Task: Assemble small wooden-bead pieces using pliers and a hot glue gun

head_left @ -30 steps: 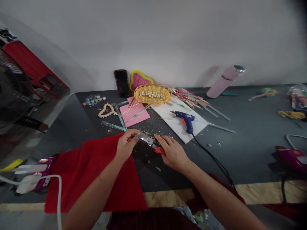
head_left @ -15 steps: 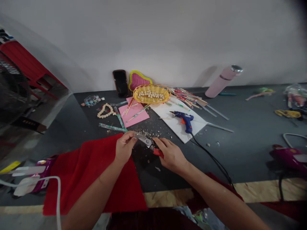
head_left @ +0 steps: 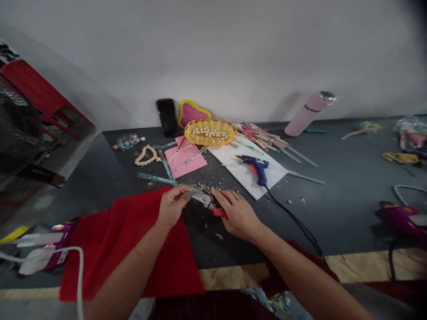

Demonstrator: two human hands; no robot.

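Note:
My right hand (head_left: 239, 214) is wrapped round the red handle of a pair of scissors (head_left: 202, 198), whose metal blades point left. At the blade tips, my left hand (head_left: 173, 204) is closed with thumb and fingers pinched together; whatever sits between them is too small to make out. Small pale crumbs (head_left: 213, 182) lie scattered on the dark table just beyond the blades. Under my left forearm a red cloth (head_left: 133, 222) is spread. A yellow wicker basket (head_left: 210, 139) holding small pale pieces stands behind my hands.
A blue glue gun (head_left: 256, 166) rests on a white board (head_left: 256, 189), its black cord running to the front edge. Wrapped chopsticks (head_left: 260, 135), a pink bottle (head_left: 308, 114), a phone (head_left: 167, 118), pink paper (head_left: 191, 165) and a heart-shaped beige frame (head_left: 146, 156) lie about. Purple power strips (head_left: 62, 242) flank the table.
Both hands and the scissors stay in nearly the same place. The blades look slightly shifted at my left fingertips; the view has moved a little.

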